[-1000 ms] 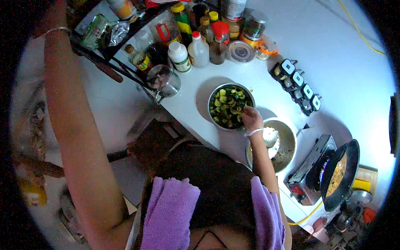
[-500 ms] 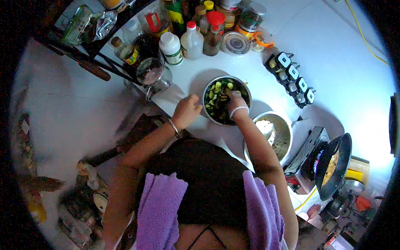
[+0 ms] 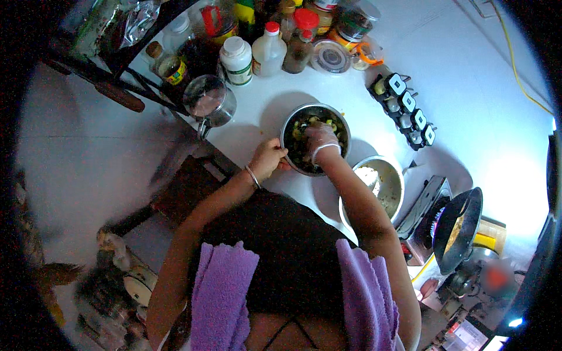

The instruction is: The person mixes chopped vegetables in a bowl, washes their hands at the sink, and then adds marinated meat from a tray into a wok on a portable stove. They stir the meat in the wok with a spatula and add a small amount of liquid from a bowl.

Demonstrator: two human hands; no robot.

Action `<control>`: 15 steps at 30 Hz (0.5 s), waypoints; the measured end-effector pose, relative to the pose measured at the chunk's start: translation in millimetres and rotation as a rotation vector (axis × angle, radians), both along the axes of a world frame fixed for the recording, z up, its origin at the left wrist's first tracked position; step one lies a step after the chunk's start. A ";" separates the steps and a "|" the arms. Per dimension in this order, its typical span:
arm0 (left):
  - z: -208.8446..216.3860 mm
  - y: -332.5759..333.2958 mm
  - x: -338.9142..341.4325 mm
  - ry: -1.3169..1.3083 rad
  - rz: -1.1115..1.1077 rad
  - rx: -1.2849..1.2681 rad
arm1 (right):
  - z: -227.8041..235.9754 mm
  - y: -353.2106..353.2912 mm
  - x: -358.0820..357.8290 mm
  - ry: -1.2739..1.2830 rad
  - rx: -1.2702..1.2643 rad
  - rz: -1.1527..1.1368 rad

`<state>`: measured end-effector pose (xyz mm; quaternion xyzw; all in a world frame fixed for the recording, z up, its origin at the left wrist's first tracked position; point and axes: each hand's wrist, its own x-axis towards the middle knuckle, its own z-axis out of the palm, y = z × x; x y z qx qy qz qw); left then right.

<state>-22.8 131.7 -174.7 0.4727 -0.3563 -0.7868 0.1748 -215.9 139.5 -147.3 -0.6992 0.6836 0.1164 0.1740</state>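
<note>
A round metal bowl [image 3: 286, 120] stands on the white table, holding dark sauce and chopped green vegetable pieces [image 3: 300, 130] that look like cucumber. My left hand [image 3: 269, 158] is closed on the bowl's near-left rim, thumb toward the edge. Inside the bowl is my right hand [image 3: 322, 137], in a clear thin glove with a white band at the wrist; its fingers are down among the pieces and mostly hidden. Beneath my right forearm, a second metal bowl [image 3: 398, 181] holds white food and a large spoon-like piece of metal.
Bottles and jars, among them a white bottle [image 3: 236, 61], line the table's back. A glass pot [image 3: 209, 102] stands at left, a black spice rack [image 3: 404, 111] at right. Near my right elbow, a black wok [image 3: 459, 237] with food sits over a lit gas burner [image 3: 436, 221].
My left hand has moved onto the bowl's rim and closed on it. My right hand has shifted left and farther in over the vegetable pieces. The view has shifted slightly.
</note>
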 end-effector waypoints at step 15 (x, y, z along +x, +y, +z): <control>-22.1 0.3 2.8 -0.006 -0.053 -0.103 | 9.5 17.7 39.9 -0.012 -0.161 -0.046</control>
